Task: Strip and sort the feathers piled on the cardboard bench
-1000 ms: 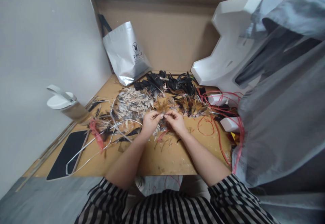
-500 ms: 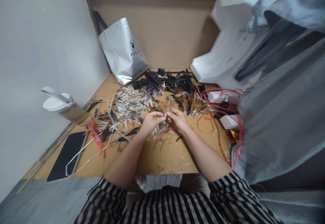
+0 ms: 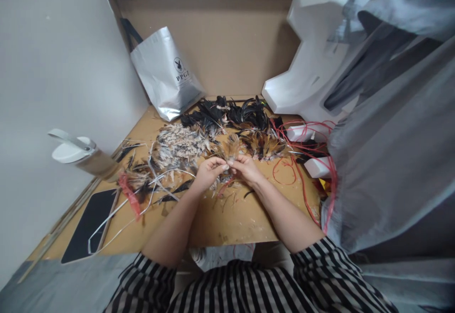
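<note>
Both my hands meet over the middle of the table, pinching a small tuft of brown feathers (image 3: pixel 232 148) whose tips fan out away from me. The fingers of my left hand (image 3: pixel 210 172) are closed at the base of the tuft. My right hand (image 3: pixel 246 168) pinches the same spot from the other side. Behind the tuft lie black feathers (image 3: pixel 245 114), and golden-brown feathers (image 3: pixel 266 143) are to its right. A heap of pale, mottled feathers (image 3: pixel 181 143) spreads to the left of my hands. The exact base of the tuft is covered by my fingertips.
A silver bag (image 3: pixel 163 74) leans at the back left. On the left stand a lidded cup (image 3: pixel 92 159) and a dark tablet-like slab (image 3: pixel 88 225), with white strips (image 3: pixel 117 206) across it. Red string (image 3: pixel 302 185) and white blocks (image 3: pixel 318 167) lie right, beside grey cloth (image 3: pixel 391 161).
The view has shifted slightly, so the surroundings sit a little further left. My hands stay together at the feather tuft, with only a small shift of the fingers.
</note>
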The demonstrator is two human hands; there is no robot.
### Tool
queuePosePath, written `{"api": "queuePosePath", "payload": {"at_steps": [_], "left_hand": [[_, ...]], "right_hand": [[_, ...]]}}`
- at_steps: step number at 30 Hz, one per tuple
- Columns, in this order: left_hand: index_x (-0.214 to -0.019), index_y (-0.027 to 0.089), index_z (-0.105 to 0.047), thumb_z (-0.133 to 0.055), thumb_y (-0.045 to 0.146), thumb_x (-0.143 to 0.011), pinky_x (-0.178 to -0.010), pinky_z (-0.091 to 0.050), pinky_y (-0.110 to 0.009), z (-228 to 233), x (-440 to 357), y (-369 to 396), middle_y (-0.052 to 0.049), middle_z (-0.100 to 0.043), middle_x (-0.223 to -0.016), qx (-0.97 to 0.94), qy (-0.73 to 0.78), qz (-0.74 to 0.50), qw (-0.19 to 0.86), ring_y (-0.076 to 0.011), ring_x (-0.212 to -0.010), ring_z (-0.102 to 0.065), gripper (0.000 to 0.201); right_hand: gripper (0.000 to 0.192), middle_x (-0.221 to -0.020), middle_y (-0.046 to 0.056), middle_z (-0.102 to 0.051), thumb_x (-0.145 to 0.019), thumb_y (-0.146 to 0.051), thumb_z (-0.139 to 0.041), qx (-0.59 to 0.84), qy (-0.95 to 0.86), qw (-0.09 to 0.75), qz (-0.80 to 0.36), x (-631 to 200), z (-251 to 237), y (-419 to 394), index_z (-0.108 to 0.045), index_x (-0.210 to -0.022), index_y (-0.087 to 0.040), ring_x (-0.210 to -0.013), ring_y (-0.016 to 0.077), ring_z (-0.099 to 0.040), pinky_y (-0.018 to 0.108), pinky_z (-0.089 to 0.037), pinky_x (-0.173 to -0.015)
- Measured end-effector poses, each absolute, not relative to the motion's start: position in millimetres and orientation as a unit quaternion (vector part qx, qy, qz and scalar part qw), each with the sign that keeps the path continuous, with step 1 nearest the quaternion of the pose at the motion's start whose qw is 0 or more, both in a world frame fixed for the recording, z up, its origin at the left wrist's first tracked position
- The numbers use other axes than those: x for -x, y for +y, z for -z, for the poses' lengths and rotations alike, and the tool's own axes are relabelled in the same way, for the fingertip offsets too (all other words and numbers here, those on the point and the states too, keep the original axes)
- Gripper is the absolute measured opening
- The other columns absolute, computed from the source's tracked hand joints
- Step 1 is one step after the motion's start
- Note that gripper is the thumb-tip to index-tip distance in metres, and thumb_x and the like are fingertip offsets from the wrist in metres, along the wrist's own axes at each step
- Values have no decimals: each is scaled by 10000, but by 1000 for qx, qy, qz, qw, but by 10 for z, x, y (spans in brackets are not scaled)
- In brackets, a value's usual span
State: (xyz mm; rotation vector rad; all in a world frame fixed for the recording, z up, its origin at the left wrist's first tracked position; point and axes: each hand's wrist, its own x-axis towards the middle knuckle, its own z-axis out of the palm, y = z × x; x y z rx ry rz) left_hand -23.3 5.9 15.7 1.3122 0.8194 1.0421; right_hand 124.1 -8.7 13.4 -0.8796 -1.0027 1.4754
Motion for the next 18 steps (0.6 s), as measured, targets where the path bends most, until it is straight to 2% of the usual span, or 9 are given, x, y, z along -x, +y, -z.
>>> {"api": "queuePosePath", "payload": {"at_steps": [4,8,12,15,18], "left_hand": [[-722,127,-594,-705,286,-593,-583,-426,-226,-184,233,44,-1,-608,-618,-549,342,-436,626,-88,-555,-534,233],[-730,126,-600,-730,288,-555,-577,-432,-231,-147,216,62,-3,-619,-620,-540,372,-434,619,-91,-546,-539,272],[-651,131,-591,-734,301,-546,-559,-432,-228,-115,211,74,7,-612,-582,-550,383,-437,600,-93,-528,-537,245],[-616,133,-586,-734,311,-546,-588,-453,-248,-142,228,62,-1,-623,-582,-561,374,-427,603,-105,-543,-556,242],[-605,133,-588,-737,318,-539,-619,-470,-273,-179,233,35,-10,-635,-607,-582,358,-417,599,-122,-574,-574,247]], "right_hand": [[240,-499,-42,-506,-574,-303,-733,311,-383,531,-689,-1245,-140,-81,-563,-621,-141,-435,43,-379,201,-272,-464],[269,-454,-40,-514,-535,-290,-756,371,-365,567,-638,-1214,-90,-54,-530,-545,-146,-411,53,-394,205,-266,-447],[282,-416,-43,-506,-539,-320,-752,407,-379,567,-608,-1184,-72,-56,-525,-534,-153,-390,64,-402,210,-272,-437],[285,-424,-50,-500,-554,-335,-744,398,-377,568,-614,-1187,-86,-80,-522,-557,-157,-394,59,-396,204,-270,-437],[298,-463,-47,-507,-555,-334,-744,357,-365,541,-668,-1214,-91,-96,-505,-572,-157,-415,54,-399,200,-285,-451]]}}
